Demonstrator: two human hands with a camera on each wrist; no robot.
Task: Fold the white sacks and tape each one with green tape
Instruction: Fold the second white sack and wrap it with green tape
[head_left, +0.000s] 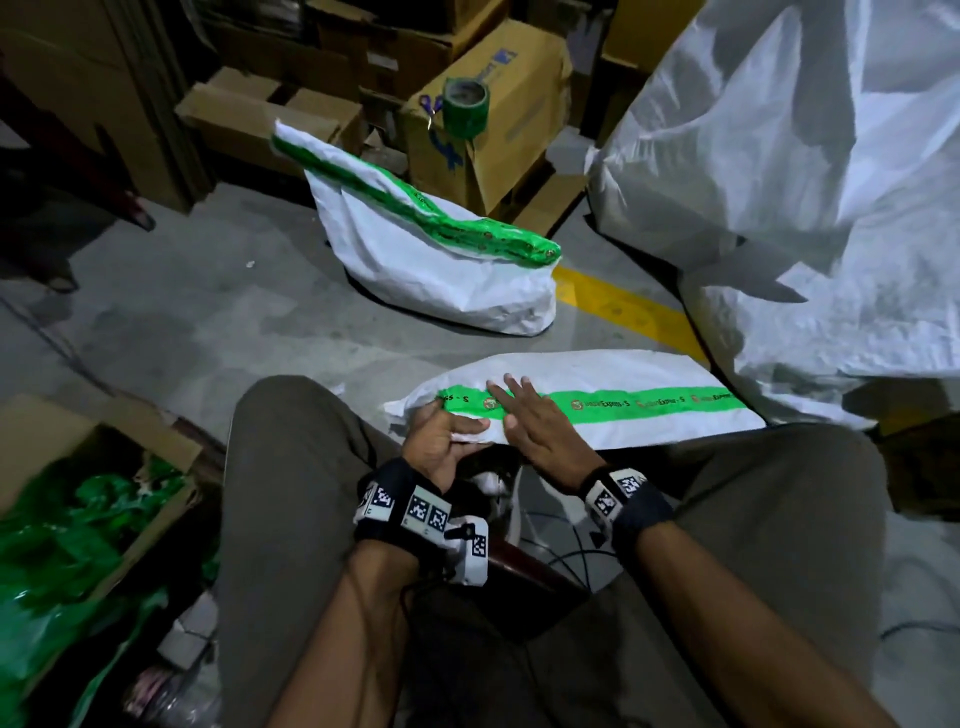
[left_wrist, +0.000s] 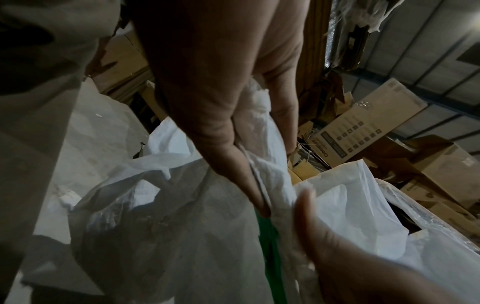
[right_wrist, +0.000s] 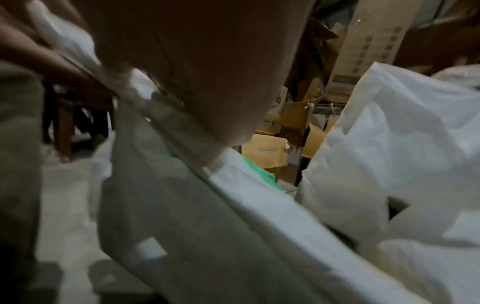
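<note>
A person sits with knees apart, and a folded white sack (head_left: 597, 410) lies on the floor just in front of the knees. A strip of green tape (head_left: 639, 401) runs along the top of this sack from end to end.

The left hand (head_left: 441, 436) is at the left end of the sack. Its fingers are curled and its thumb pinches the folded edge of the sack there. From the left wrist view you can see the white cloth bunched between the thumb and the fingers (left_wrist: 283, 98).

The right hand (head_left: 535, 421) lies just beside the left hand, flat on the sack. Its fingers are straight and a little spread, and the fingertips lie on the green strip. The right wrist view is blurry, so it shows little more than the palm on the white cloth.

Farther away on the floor stands a second sack (head_left: 441, 265), with crinkled green tape along its top edge. Behind it, a roll of green tape (head_left: 466, 110) sits on a cardboard box (head_left: 514, 119). Purple-handled scissors (head_left: 432, 108) lie beside the roll. A big pile of loose white sacks (head_left: 810, 182) is on the right. A box with green scraps (head_left: 78, 514) is on the left.
</note>
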